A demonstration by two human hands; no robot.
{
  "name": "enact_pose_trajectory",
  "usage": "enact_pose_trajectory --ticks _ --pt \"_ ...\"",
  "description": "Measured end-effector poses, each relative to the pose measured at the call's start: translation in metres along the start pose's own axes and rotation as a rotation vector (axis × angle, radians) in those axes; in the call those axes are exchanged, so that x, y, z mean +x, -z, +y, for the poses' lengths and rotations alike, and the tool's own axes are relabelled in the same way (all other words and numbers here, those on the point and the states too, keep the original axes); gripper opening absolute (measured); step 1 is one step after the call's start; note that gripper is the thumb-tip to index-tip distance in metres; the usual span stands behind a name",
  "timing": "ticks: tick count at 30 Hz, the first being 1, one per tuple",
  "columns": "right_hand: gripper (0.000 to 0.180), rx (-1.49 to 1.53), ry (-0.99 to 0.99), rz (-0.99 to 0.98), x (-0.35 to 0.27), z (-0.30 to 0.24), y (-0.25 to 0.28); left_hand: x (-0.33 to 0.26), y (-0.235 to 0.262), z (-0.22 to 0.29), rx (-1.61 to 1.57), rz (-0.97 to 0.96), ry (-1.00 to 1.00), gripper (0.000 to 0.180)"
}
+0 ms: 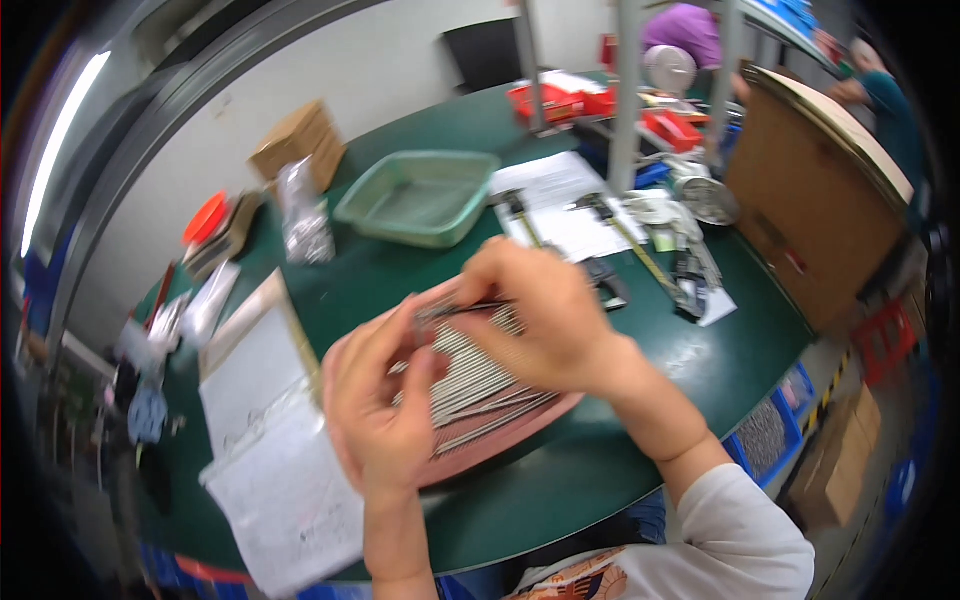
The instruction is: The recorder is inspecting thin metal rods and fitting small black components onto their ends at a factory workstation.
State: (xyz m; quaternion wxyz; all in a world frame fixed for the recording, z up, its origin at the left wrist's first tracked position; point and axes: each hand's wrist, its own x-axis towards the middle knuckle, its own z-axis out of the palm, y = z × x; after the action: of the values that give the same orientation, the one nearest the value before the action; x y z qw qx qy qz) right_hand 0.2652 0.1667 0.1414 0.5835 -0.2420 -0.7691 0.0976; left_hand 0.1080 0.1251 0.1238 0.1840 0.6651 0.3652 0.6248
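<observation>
Far left of the grip, along the green table (560,480) edge: orange round lid (205,217), clear plastic bags (205,305), blurred small clutter. Nearer, just left of the left hand: white paper sheets (280,490) stacked on a flat board. Up-left of the grip: brown cardboard box (298,143), a clear bag of small metal parts (303,225) standing in front of it. Left hand (378,410) over the near left part of the pink tray (500,440), fingers curled, thumb and fingertips pinched together on the left end of a thin metal rod (460,308). Rod held roughly level, raised just above the tray, spanning the gap between both hands. Beneath and just right of the left hand: metal rods (480,385) laid in a packed row inside the tray, partly hidden by both hands. Right hand (540,320) above the far side of the tray, fingers closed over the rod's right end; exact finger contact hidden behind the knuckles. Directly beyond the grip: pale green plastic basin (420,198). Beyond and right: printed paper sheets (560,200) with hand tools (640,250) lying across them, a metal upright post (625,95), red bins (560,100). Far right: large cardboard panel (810,210) standing on edge, another person (885,100) behind it.
</observation>
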Motion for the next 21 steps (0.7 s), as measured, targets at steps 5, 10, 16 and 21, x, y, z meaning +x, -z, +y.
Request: enact_pose_trajectory --ticks 5,10,16,21 --pt "0.016 -0.176 0.096 -0.03 -0.001 0.001 -0.011 -0.005 0.01 0.003 -0.026 0.014 0.001 0.038" --pt "0.018 -0.013 0.035 0.011 0.002 -0.012 0.006 -0.004 0.005 -0.012 -0.071 0.079 0.067 0.037" --pt "0.021 -0.039 0.062 -0.07 0.006 -0.008 -0.02 -0.001 0.025 0.01 0.136 0.038 -0.051 0.031" --pt "0.018 -0.085 -0.017 -0.219 0.003 -0.004 -0.001 0.001 0.013 -0.011 0.086 0.061 -0.099 0.03"
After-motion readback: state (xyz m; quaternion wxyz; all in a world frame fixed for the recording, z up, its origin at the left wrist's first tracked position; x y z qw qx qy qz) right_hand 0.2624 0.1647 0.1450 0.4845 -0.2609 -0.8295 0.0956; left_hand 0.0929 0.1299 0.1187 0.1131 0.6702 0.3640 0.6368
